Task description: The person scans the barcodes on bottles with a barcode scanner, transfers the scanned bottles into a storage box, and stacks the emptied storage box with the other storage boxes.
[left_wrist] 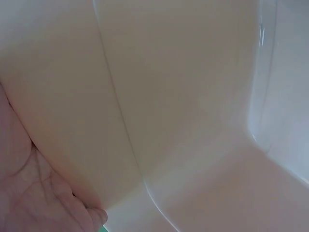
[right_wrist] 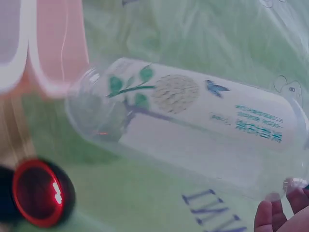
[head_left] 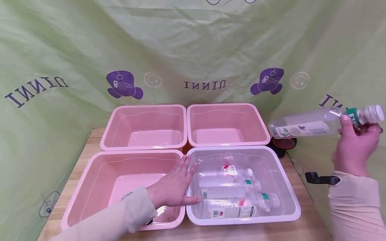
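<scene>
Looks like you're in a makeshift curtained-off booth, can't tell if it's inside a home or workshop. Giveaway's the creased pale green fabric sheet (head_left: pixel 181 50), printed with purple cartoon figures (head_left: pixel 268 81) and backwards purple lettering (head_left: pixel 205 85), around your light wood-grain table (head_left: pixel 235 232).

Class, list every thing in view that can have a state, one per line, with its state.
White basin: upright, lidless.
Three pink basins: upright, lidless.
Bottles in the white basin: lying on their sides.
Held clear bottle: capped, raised, nearly level.
Right hand: gripping that bottle near its neck.
Left hand: fingers spread, at the front basins' adjoining rims.
Green curtain: hung, wrinkled.
Red-ringed black object: on or off unclear.
</scene>
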### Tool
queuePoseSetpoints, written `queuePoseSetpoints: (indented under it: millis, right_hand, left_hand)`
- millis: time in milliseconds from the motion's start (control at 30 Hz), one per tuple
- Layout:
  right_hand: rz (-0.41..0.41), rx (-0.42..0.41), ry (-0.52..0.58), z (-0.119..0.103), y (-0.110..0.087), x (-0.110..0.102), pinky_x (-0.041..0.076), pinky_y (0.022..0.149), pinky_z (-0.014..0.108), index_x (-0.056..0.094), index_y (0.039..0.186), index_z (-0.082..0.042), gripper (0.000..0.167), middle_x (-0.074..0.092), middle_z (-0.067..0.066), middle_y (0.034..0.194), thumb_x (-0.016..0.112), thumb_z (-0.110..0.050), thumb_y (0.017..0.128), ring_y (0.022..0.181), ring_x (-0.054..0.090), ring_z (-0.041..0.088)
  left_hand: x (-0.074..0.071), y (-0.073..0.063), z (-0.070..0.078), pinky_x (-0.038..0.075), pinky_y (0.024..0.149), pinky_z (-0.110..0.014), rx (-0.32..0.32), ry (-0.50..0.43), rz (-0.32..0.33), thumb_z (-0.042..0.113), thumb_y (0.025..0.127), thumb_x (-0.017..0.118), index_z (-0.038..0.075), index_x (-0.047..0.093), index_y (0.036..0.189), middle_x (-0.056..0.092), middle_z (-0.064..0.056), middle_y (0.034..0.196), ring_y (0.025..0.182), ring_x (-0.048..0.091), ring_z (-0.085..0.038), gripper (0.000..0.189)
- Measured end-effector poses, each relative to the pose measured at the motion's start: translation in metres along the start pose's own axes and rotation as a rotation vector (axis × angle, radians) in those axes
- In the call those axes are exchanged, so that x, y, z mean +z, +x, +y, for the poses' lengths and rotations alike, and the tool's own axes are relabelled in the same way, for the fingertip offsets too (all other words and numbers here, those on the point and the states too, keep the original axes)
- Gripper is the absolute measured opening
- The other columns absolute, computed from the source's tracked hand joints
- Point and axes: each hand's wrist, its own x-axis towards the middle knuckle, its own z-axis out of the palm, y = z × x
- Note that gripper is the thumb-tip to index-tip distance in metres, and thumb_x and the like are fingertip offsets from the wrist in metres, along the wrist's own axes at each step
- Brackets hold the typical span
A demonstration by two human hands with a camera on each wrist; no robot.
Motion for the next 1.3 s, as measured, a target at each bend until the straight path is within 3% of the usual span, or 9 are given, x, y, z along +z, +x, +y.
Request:
queuePoseSetpoints:
  millis: [133,233,433,633,733,933,1067,1167,1300]
  right_hand:
    - [-0.081,0.153,0.143,0.011,0.001,0.000,0.051,0.066,0.018,0.050,0.131,-0.013,0.048,0.054,0.001,0.128,0.074,0.002,0.092,0.097,0.054,0.010]
    - [-0.172,0.249,0.154,0.024,0.001,0.005,0.051,0.068,0.021,0.049,0.130,-0.015,0.047,0.054,-0.001,0.123,0.072,0.003,0.094,0.094,0.055,0.011]
    - [-0.246,0.295,0.050,0.049,0.000,0.024,0.053,0.071,0.022,0.037,0.131,-0.021,0.060,0.052,0.000,0.125,0.075,0.002,0.091,0.097,0.056,0.012]
    - [-0.277,0.318,-0.113,0.073,-0.001,0.029,0.060,0.072,0.025,0.020,0.145,-0.032,0.083,0.049,0.004,0.127,0.076,-0.002,0.092,0.094,0.065,0.013]
    - [-0.339,0.326,-0.200,0.087,-0.003,0.032,0.061,0.069,0.029,0.022,0.142,-0.035,0.077,0.052,0.004,0.121,0.074,-0.005,0.094,0.086,0.071,0.013]
    - [-0.430,0.292,-0.330,0.108,-0.009,0.039,0.057,0.059,0.024,0.032,0.132,-0.031,0.057,0.061,-0.001,0.106,0.070,-0.006,0.097,0.071,0.070,0.012]
    - [-0.465,0.204,-0.459,0.123,-0.014,0.049,0.057,0.068,0.020,0.033,0.142,-0.021,0.057,0.060,0.019,0.126,0.066,-0.004,0.098,0.080,0.068,0.009]
    - [-0.522,0.137,-0.660,0.129,-0.017,0.052,0.056,0.072,0.021,0.030,0.150,-0.010,0.062,0.052,0.030,0.142,0.066,-0.011,0.100,0.094,0.067,0.015]
    - [-0.574,0.003,-0.964,0.127,-0.017,0.047,0.055,0.088,0.035,0.034,0.149,0.002,0.063,0.056,0.032,0.139,0.066,-0.021,0.100,0.116,0.065,0.034]
  left_hand:
    - [0.000,0.001,0.001,0.022,0.122,-0.051,0.007,0.007,-0.001,0.072,0.091,0.058,-0.007,0.028,0.159,0.011,-0.037,0.164,0.152,0.011,-0.051,0.109]
    - [0.000,0.001,0.001,0.023,0.122,-0.051,0.001,0.000,-0.003,0.072,0.090,0.059,-0.006,0.028,0.159,0.011,-0.036,0.164,0.153,0.010,-0.050,0.109]
    - [0.000,0.002,0.000,0.022,0.122,-0.051,-0.002,0.006,0.010,0.070,0.090,0.060,-0.006,0.028,0.159,0.012,-0.035,0.165,0.153,0.011,-0.050,0.108]
    - [0.003,0.003,0.001,0.023,0.122,-0.053,0.022,0.001,0.019,0.070,0.092,0.059,-0.006,0.028,0.159,0.013,-0.036,0.164,0.152,0.012,-0.051,0.106]
    - [0.004,0.001,0.001,0.024,0.122,-0.052,0.017,0.007,0.022,0.070,0.092,0.059,-0.006,0.029,0.159,0.014,-0.037,0.163,0.152,0.013,-0.051,0.106]
    - [0.003,0.002,0.001,0.026,0.121,-0.051,0.023,-0.005,0.027,0.070,0.092,0.060,-0.005,0.029,0.159,0.013,-0.036,0.164,0.152,0.013,-0.051,0.106]
    - [0.004,0.001,0.000,0.027,0.121,-0.051,0.013,-0.023,0.028,0.069,0.091,0.061,-0.005,0.029,0.160,0.012,-0.036,0.164,0.152,0.013,-0.051,0.106]
    - [0.006,-0.001,-0.001,0.025,0.122,-0.051,-0.005,-0.030,0.024,0.069,0.090,0.063,-0.005,0.029,0.159,0.012,-0.035,0.165,0.153,0.011,-0.049,0.107]
    - [0.006,0.001,0.000,0.025,0.122,-0.052,-0.006,-0.029,0.023,0.068,0.090,0.063,-0.005,0.029,0.159,0.012,-0.034,0.165,0.153,0.010,-0.048,0.107]
